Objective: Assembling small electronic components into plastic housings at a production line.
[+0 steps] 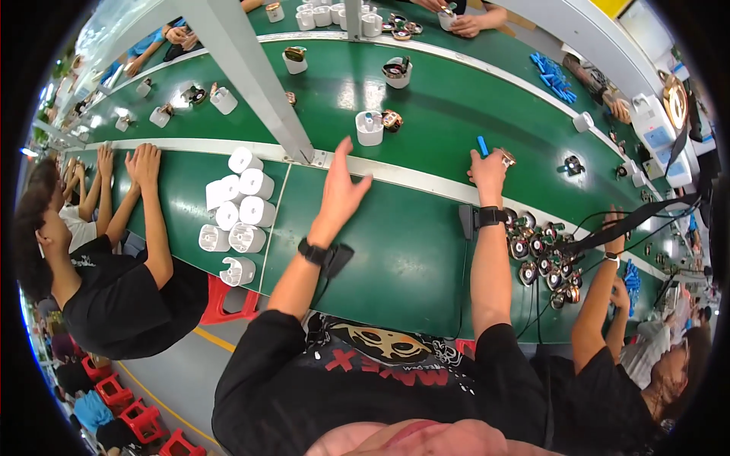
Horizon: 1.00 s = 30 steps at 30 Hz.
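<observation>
My left hand (342, 191) reaches over the near edge of the green conveyor belt (334, 106), fingers spread and holding nothing. Further right, my right hand (489, 173) is closed around a small speaker assembly (509, 158), whose metallic round part shows beside the fingers. A blue cylinder (482, 144) sticks out beyond the fingertips; whether it is joined to the assembly is hidden. Beyond my hands, a white housing (370, 129) stands on the belt with a copper-coloured part (391, 120) against it.
White housings (247, 237) are grouped on the table at left. Several speaker assemblies (540, 251) lie heaped by my right forearm, near black cables (631, 235). A grey metal post (251, 83) rises left of my left hand. Co-workers sit on both sides.
</observation>
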Each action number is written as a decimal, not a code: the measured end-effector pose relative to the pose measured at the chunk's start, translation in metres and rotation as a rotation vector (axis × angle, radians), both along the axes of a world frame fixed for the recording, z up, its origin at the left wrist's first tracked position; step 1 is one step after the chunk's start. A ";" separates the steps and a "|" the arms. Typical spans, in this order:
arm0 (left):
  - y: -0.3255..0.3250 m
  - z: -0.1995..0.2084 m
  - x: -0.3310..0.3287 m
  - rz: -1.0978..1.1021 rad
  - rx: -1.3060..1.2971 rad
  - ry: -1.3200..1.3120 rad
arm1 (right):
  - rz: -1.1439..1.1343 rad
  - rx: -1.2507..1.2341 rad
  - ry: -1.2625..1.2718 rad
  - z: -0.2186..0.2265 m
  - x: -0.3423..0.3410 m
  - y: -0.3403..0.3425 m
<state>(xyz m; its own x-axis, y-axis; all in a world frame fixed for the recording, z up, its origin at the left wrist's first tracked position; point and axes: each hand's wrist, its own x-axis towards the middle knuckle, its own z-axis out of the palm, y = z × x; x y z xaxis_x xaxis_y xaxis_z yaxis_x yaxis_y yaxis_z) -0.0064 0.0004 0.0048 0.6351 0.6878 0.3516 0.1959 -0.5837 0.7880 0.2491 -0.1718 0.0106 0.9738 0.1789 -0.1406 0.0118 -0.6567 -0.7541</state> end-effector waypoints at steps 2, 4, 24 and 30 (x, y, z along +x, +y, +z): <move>-0.022 0.014 -0.030 -0.013 -0.005 0.005 | -0.017 -0.083 -0.224 -0.032 0.016 0.005; -0.032 0.028 -0.062 0.009 -0.007 0.046 | -0.067 -0.263 -0.670 -0.065 0.033 0.003; 0.057 0.074 -0.145 0.576 0.454 0.684 | 0.055 0.555 -0.201 -0.074 -0.034 -0.019; 0.065 0.060 -0.126 0.580 0.604 0.773 | 0.005 1.144 0.547 -0.051 -0.029 -0.048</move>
